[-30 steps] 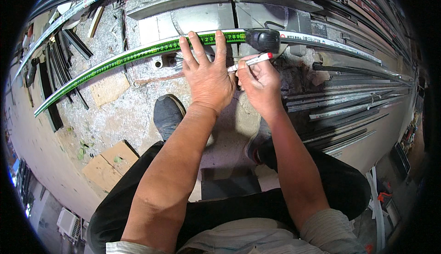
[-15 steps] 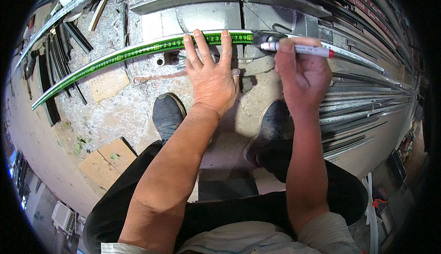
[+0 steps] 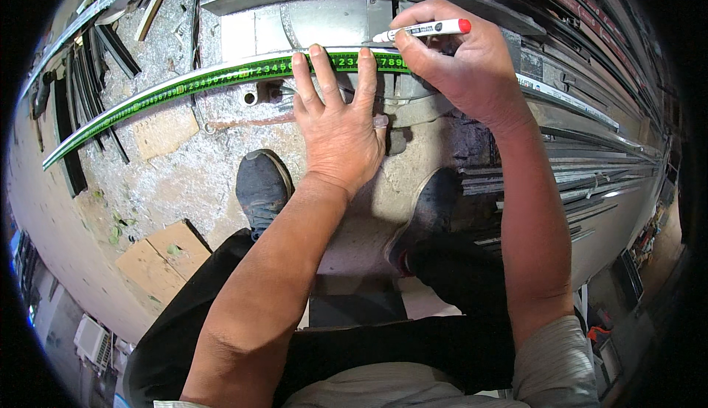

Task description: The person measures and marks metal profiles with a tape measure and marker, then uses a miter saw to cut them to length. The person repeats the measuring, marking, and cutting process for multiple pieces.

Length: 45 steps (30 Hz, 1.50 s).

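Green tape measure [image 3: 221, 78], just one, stretches along the near side of a metal plate [image 3: 339, 23] before you. Your left hand [image 3: 338, 133], fingers spread, touches it; your right hand [image 3: 472, 68] pinches one white marker [image 3: 435, 29]. Your two shoes [image 3: 263, 187] stand on gritty, silver-speckled floor [image 3: 217, 168], with many long strips [image 3: 601, 175] on your right.

The left hand [image 3: 341, 128] lies across the measuring tape [image 3: 221, 80], which stretches to nine o'clock. From that hand, the right hand [image 3: 468, 65] — marker [image 3: 434, 29] in it — is at two o'clock, profile strips [image 3: 601, 177] past three, cardboard [image 3: 147, 266] at eight beyond the left shoe [image 3: 259, 184].
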Available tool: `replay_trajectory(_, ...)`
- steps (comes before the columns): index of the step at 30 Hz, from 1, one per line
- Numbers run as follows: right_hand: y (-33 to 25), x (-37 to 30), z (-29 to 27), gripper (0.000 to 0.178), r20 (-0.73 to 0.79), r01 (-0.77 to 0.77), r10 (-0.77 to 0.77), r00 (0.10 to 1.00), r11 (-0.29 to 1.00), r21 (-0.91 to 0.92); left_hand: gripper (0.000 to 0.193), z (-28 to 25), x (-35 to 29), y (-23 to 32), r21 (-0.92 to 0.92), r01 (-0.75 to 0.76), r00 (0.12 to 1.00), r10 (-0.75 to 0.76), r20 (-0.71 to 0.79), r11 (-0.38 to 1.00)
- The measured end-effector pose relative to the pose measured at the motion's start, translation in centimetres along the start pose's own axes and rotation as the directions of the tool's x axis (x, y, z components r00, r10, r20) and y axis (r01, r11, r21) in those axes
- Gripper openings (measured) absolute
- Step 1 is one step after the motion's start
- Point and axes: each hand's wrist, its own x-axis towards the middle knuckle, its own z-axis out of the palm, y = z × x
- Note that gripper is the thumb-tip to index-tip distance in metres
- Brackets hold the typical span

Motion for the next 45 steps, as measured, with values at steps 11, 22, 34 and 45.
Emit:
replay_trajectory(11,0.8,0.7,0.4,0.02,0.091,0.004,0.002,0.996,0.998,-0.059,0.097,-0.1,0.1,0.1,-0.002,0.009,1.0,-0.009,0.016,1.0)
replay_trajectory(22,1.4,0.7,0.5,0.016,0.104,0.08,-0.074,0.992,0.995,-0.052,0.097,0.3,0.1,-0.1,0.002,0.0,1.0,0.0,-0.011,1.0)
replay_trajectory(34,1.6,0.7,0.8,0.016,0.098,0.129,-0.123,0.988,0.99,-0.059,0.103,0.4,0.1,-0.1,0.003,0.007,1.0,-0.007,-0.021,1.0)
replay_trajectory(45,1.5,0.6,0.7,0.016,0.116,0.09,-0.079,0.99,0.992,-0.094,0.097,0.2,0.1,-0.2,-0.005,-0.008,1.0,0.008,-0.014,1.0)
